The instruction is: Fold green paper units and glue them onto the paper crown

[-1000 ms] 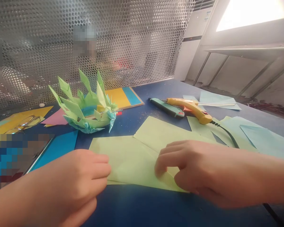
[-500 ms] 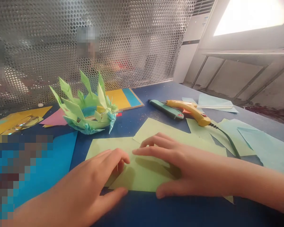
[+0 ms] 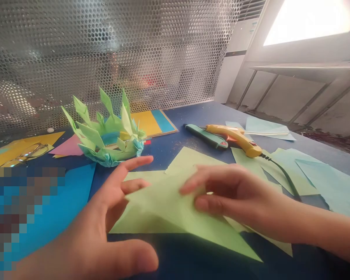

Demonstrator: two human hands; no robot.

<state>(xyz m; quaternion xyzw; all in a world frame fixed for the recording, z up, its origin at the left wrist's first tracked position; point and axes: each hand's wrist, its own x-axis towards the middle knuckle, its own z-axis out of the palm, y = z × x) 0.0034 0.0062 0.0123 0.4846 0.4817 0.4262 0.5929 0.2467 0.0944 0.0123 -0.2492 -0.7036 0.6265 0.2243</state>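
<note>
My right hand (image 3: pixel 233 194) pinches a light green sheet of paper (image 3: pixel 166 206) between thumb and fingers, and the sheet is lifted and tilted off the blue table (image 3: pixel 192 116). My left hand (image 3: pixel 105 221) hovers at the sheet's left edge with its fingers spread, the index finger stretched out over the paper; it holds nothing. A second light green sheet (image 3: pixel 189 159) lies flat under and behind the lifted one.
A green and blue folded paper crown (image 3: pixel 105 132) stands behind my left hand. A yellow glue gun (image 3: pixel 236 138) with a black cord and a teal knife (image 3: pixel 205 136) lie at the right. Coloured sheets lie around, glasses (image 3: pixel 26 151) at the left, a perforated metal screen behind.
Both hands were pressing the green sheet flat on the table. Now my right hand has lifted and turned it, and my left hand has come off it with fingers spread.
</note>
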